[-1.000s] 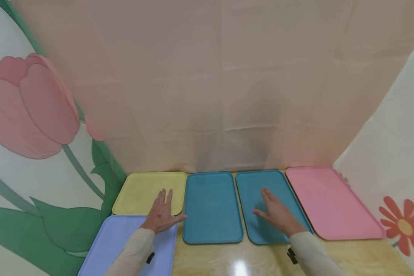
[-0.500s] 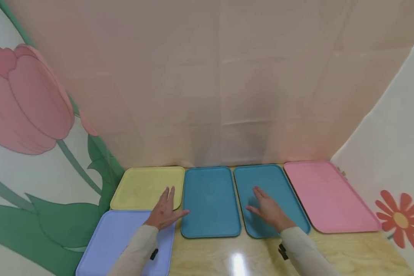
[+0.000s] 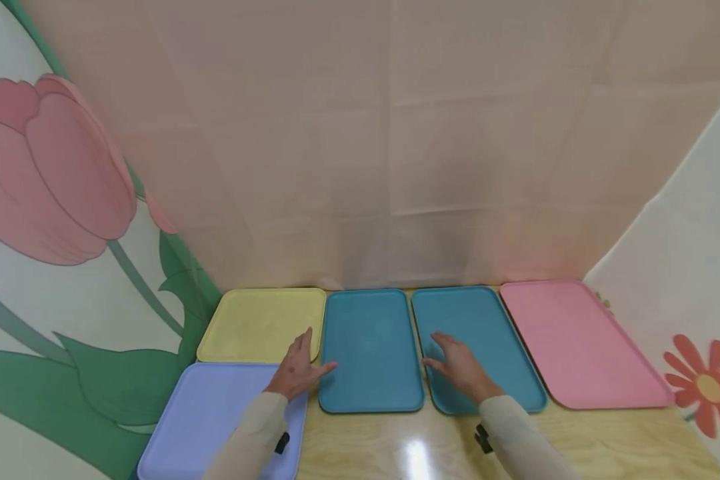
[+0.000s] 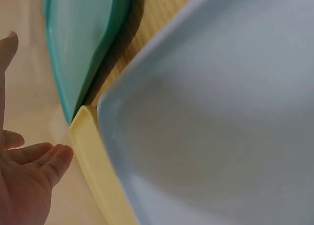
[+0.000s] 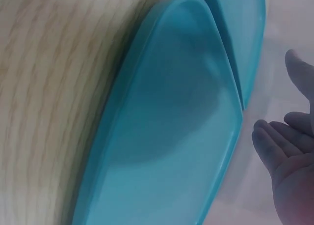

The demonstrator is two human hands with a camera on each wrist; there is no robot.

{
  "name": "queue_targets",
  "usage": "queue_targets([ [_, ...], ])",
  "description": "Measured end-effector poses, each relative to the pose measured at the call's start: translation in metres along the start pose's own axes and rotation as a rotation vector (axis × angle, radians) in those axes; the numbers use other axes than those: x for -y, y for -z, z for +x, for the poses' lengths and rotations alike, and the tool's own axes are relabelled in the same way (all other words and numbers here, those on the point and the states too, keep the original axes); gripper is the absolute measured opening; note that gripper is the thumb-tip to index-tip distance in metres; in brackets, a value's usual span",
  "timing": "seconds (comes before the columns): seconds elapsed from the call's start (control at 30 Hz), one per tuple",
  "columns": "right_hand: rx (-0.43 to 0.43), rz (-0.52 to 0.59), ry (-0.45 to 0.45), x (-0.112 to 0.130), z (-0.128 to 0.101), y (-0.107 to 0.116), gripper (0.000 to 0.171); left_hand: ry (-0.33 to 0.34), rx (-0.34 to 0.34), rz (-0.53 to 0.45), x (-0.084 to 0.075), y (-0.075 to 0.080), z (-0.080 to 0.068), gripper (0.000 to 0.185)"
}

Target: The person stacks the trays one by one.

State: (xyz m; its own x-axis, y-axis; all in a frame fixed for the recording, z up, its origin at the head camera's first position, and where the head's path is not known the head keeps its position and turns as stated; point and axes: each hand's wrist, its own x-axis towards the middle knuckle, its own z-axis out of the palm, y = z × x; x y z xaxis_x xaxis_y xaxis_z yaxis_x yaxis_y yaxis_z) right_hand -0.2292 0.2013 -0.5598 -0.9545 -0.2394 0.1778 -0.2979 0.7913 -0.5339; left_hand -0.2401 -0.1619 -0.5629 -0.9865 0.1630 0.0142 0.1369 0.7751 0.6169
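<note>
My left hand (image 3: 298, 370) is open with straight fingers over the spot where the lavender tray (image 3: 210, 420), the yellow tray (image 3: 258, 323) and the left teal tray (image 3: 369, 347) meet; its thumb points at the teal one. My right hand (image 3: 456, 365) is open, palm down, over the left part of the right teal tray (image 3: 492, 333). Neither hand holds anything. In the left wrist view the fingers (image 4: 29, 181) sit apart from the yellow rim (image 4: 93, 156). The right wrist view shows the fingers (image 5: 287, 156) beside the teal tray (image 5: 167, 136).
A pink tray (image 3: 576, 340) lies at the far right. All trays rest flat on a wooden table (image 3: 396, 447) with a glare spot at the front. A beige cloth backdrop hangs right behind the trays, and flower-printed panels close in both sides.
Both hands have drifted inward: the left from over the yellow tray rightward to its edge, the right from the middle of the right teal tray leftward. The trays have not moved.
</note>
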Motion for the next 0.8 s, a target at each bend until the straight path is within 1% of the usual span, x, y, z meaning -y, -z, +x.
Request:
queue_targets([
  [0.1, 0.000, 0.036, -0.005, 0.000, 0.002, -0.004, 0.057, 0.013, -0.003, -0.002, -0.001, -0.005, 0.002, 0.100],
  [0.17, 0.002, 0.058, -0.013, 0.001, 0.003, -0.006, 0.054, 0.042, -0.005, -0.004, -0.004, -0.008, 0.004, 0.097],
  [0.3, 0.002, 0.144, -0.043, 0.003, 0.005, -0.012, 0.049, 0.079, -0.025, -0.017, -0.009, -0.014, 0.006, 0.091],
  [0.43, 0.002, 0.197, -0.080, 0.005, 0.006, -0.019, 0.045, 0.063, -0.070, -0.041, -0.010, -0.021, 0.006, 0.086],
  [0.5, 0.005, 0.192, -0.100, 0.005, 0.007, -0.024, 0.044, 0.049, -0.095, -0.050, -0.010, -0.023, 0.007, 0.084],
  [0.57, -0.004, 0.181, -0.109, 0.007, 0.008, -0.026, 0.044, 0.054, -0.108, -0.058, -0.009, -0.024, 0.007, 0.081],
  [0.63, -0.024, 0.157, -0.106, 0.010, 0.008, -0.028, 0.042, 0.057, -0.117, -0.057, -0.009, -0.025, 0.007, 0.077],
  [0.67, -0.041, 0.136, -0.086, 0.012, 0.009, -0.029, 0.040, 0.058, -0.123, -0.057, -0.008, -0.026, 0.007, 0.075],
  [0.7, -0.050, 0.120, -0.078, 0.014, 0.009, -0.029, 0.038, 0.062, -0.125, -0.057, -0.008, -0.027, 0.008, 0.073],
  [0.8, -0.049, 0.093, -0.098, 0.020, 0.011, -0.029, 0.034, 0.060, -0.130, -0.062, -0.007, -0.029, 0.009, 0.061],
])
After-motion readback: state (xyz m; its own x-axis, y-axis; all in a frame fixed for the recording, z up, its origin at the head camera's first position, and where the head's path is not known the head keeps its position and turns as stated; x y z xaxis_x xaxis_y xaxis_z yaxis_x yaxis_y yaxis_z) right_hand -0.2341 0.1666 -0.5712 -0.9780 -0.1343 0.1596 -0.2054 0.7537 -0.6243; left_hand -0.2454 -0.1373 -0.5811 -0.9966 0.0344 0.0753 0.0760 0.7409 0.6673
